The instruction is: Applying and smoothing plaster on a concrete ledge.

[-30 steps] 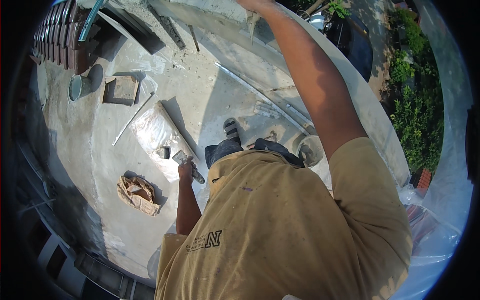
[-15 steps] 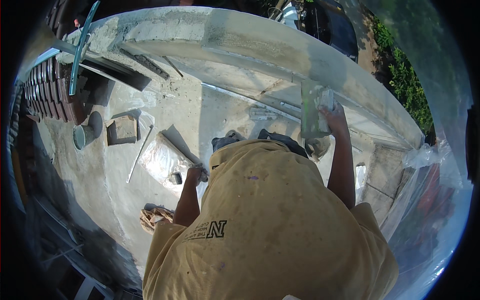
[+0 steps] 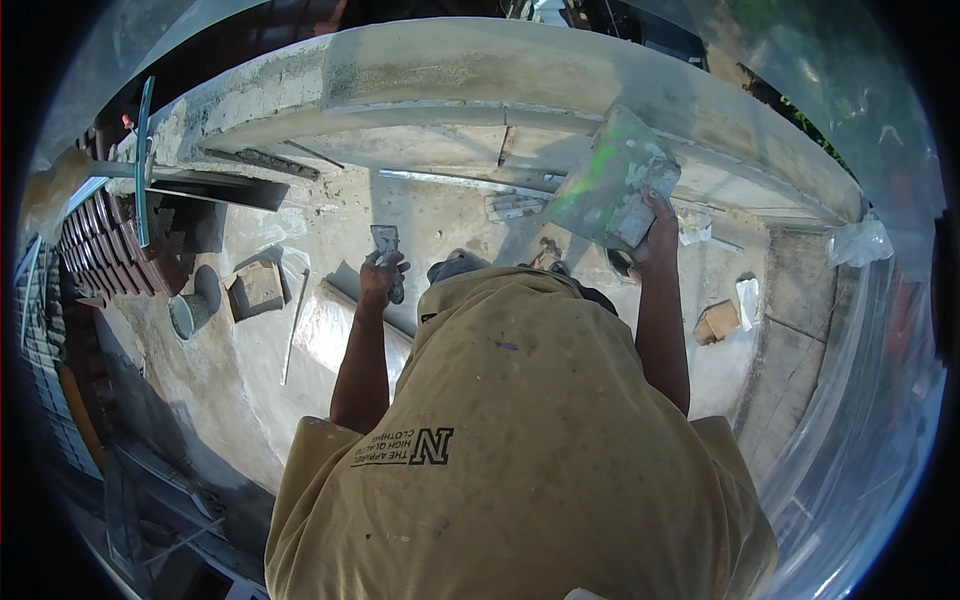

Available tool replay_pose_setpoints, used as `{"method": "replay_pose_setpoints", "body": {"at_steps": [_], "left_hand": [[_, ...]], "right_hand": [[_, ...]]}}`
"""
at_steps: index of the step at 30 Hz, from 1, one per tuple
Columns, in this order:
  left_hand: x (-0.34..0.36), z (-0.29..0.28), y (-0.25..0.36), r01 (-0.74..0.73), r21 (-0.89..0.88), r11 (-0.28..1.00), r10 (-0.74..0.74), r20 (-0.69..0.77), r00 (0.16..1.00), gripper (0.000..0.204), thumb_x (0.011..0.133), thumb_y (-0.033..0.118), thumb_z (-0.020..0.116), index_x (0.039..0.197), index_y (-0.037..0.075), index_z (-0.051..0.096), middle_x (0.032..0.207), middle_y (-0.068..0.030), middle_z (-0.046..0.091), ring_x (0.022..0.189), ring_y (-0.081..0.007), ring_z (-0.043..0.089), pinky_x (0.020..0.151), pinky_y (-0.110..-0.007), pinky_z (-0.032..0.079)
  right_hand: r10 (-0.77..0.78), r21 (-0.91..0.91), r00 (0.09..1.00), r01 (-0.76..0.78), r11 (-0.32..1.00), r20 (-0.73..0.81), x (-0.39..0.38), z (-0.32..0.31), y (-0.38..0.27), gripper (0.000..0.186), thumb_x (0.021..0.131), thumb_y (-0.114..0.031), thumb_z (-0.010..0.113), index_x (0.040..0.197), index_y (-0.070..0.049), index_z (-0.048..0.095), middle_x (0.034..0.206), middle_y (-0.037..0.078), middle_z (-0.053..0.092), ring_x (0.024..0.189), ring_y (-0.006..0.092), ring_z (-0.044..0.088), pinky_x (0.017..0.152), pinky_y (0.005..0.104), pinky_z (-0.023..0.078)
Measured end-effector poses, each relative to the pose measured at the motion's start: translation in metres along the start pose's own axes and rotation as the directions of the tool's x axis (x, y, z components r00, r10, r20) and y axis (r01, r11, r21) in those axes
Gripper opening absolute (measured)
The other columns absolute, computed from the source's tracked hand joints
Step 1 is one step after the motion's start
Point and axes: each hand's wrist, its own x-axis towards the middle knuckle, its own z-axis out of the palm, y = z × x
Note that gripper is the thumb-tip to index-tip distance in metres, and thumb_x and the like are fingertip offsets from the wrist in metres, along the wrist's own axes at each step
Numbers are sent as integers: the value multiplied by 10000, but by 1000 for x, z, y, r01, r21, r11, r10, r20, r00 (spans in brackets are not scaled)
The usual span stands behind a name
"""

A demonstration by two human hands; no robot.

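Note:
My right hand [image 3: 657,232] grips a plastering float [image 3: 598,180] by its thick, mortar-caked handle. The float's grey rectangular board carries bright green smears and hangs tilted in front of the curved concrete wall [image 3: 450,75]; I cannot tell whether its upper corner touches the wall. In my left hand [image 3: 380,277], fingers wrapped round its handle, is a putty knife [image 3: 384,238] with a flat grey blade pointing away from me. Below that hand a pale plastic-wrapped sack [image 3: 335,325] lies on the floor.
On the left stand a bucket [image 3: 186,315] and an open cardboard box [image 3: 256,290], beside a thin rod [image 3: 296,325]. A long metal straightedge [image 3: 450,182] lies along the wall's foot. Clear plastic sheeting [image 3: 850,430] hangs at the right, near a brown cardboard piece [image 3: 716,323].
My left hand has risen from beside the sack, and the putty knife's blade now shows. The float has turned from upright to slanted and shifted slightly left. My view has shifted.

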Motion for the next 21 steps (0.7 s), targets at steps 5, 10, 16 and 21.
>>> {"method": "replay_pose_setpoints", "body": {"at_steps": [5,10,16,21], "left_hand": [[-64,67,-13,-11,-130,991,-8,-147,989,350,874,129,572,1155,-48,461,949,-163,647,741,-208,642,575,-286,508],[-123,112,-20,6,-234,972,-29,-95,995,494,875,144,565,1299,-19,370,1014,-163,630,776,-181,642,629,-281,530],[-192,174,5,2,-238,971,11,52,999,373,921,246,532,1174,-27,505,923,-115,641,625,-116,565,547,-246,474],[-194,202,3,25,-81,996,-12,158,987,398,933,343,500,1079,-24,552,784,-69,623,560,-117,540,499,-249,452]], "right_hand": [[78,-86,996,-74,994,52,0,-18,0,379,802,-77,592,1167,-39,497,1035,65,567,968,225,571,845,397,477],[289,-61,948,-283,957,136,-8,-22,12,375,812,-99,585,1173,-39,501,1064,77,570,982,231,572,847,405,473],[90,-538,936,115,835,340,-12,-11,17,356,808,-94,636,1132,-10,515,1041,93,602,926,183,587,822,335,480],[107,-593,750,418,688,653,-21,-3,-8,370,775,-31,665,1114,-9,519,1033,84,599,914,151,576,817,301,473]]}}
